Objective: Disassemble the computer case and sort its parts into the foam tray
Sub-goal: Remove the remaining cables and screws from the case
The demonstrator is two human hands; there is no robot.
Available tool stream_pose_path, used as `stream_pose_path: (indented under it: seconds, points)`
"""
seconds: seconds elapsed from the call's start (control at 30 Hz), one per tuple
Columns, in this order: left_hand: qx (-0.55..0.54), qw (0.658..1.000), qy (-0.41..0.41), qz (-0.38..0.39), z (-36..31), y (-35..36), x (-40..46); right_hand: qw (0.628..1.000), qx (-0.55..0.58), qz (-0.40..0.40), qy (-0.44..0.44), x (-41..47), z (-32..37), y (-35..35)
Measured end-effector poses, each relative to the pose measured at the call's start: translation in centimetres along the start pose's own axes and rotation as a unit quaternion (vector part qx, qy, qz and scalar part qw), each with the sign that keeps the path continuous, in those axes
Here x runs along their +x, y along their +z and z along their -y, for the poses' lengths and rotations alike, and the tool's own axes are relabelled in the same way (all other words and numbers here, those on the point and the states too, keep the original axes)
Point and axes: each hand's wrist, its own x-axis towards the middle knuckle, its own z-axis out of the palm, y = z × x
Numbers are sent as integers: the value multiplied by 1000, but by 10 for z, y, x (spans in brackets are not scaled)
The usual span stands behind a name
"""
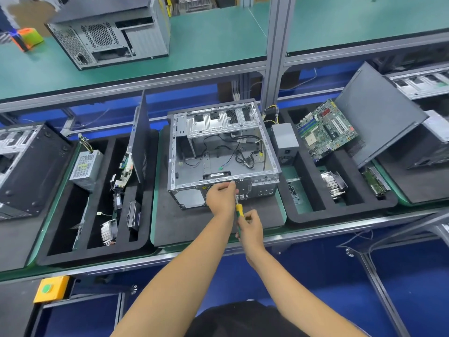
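Working at the near rim of an opened computer case (220, 152), a person's left hand (221, 194) curls its fingers against the metal frame at the case's near edge, beside the shaft of a screwdriver (239, 210) with a yellow-and-green handle; whether those fingers pinch the shaft or a small part cannot be told. The right hand (251, 226) is wrapped around the lower part of the screwdriver's handle, tip pointing up toward the case's rear panel. The case lies on its side with the open face up on a dark foam mat (184, 222) at the middle of the workbench (315, 233), loose black cables (243, 156) coiled on its floor and a drive cage at its far end.

Just right of the case sits a black foam tray (340, 214) holding a grey power supply (284, 139) in its left compartment, a green motherboard (326, 128) leaning at the far side, a finned heatsink (331, 184) toward the near side and a small circuit board (374, 181) at the right edge. A dark side panel (379, 113) leans tilted over the tray's far right corner.

Left of the case, a second foam tray (97, 249) carries another power supply (85, 166), an upright side panel (141, 139), a heatsink and small boards. A closed computer tower (109, 30) stands on the green upper shelf (206, 37).
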Motion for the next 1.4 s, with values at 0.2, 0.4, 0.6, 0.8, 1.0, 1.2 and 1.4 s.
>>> stream_pose_path:
  seconds: [0.2,0.4,0.6,0.8,1.0,1.2,1.4]
  points:
    - [-8,998,19,-66,-1,9,-9,1000,-12,7,-10,-2,0,0]
    - [-33,995,13,-93,1,17,-11,998,-47,-3,-28,-6,6,-6]
    - [-52,994,-1,-94,-2,18,-10,999,24,25,21,-8,10,-6]
    - [-93,993,-16,-77,-6,18,-12,1000,4,30,0,-12,9,-6]
    - [-127,990,-25,-54,-4,17,-8,1000,14,19,-2,-13,11,-8]
    - [-159,987,-16,-31,4,12,0,1000,-10,7,-1,-13,7,-14]
    - [-163,986,16,-24,13,3,4,1000,-13,-2,-1,-10,2,-22]
